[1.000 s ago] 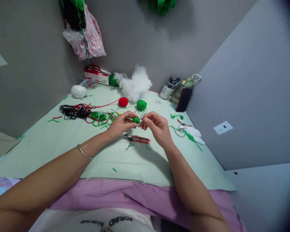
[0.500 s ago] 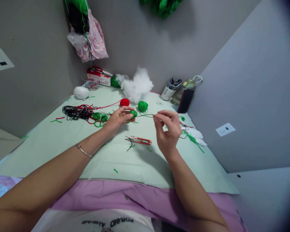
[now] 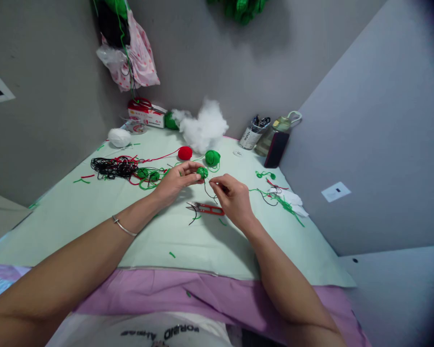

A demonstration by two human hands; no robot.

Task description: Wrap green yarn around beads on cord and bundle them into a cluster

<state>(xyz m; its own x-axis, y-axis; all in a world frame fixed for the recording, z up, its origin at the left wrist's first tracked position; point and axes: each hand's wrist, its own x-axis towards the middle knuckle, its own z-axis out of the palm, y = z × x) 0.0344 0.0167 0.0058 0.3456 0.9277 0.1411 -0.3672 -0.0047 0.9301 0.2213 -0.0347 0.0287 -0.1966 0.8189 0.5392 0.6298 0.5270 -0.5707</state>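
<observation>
My left hand [image 3: 179,180] holds a small green crocheted ball [image 3: 202,173] between thumb and fingers above the table. From the ball a black thread [image 3: 207,190] hangs in a slack curve towards my right hand [image 3: 229,193]. Thumb and forefinger of that hand are pinched together close to the ball's right side, on what looks like a thin needle; it is too fine to see clearly. Just below the hands lie orange-handled thread snips [image 3: 206,208], their handle end partly behind my right hand, with a black thread scrap across the blades.
Behind the hands are a red yarn ball [image 3: 185,153], a green yarn ball [image 3: 212,158] and white stuffing [image 3: 204,126]. Tangled black yarn [image 3: 114,168] lies left. A pen cup [image 3: 251,136], a bottle [image 3: 282,124] and a phone [image 3: 277,150] stand at back right.
My right hand has come left and slightly down to the ball. The black thread, stretched between the hands before, now hangs loose. My left hand keeps hold of the ball.
</observation>
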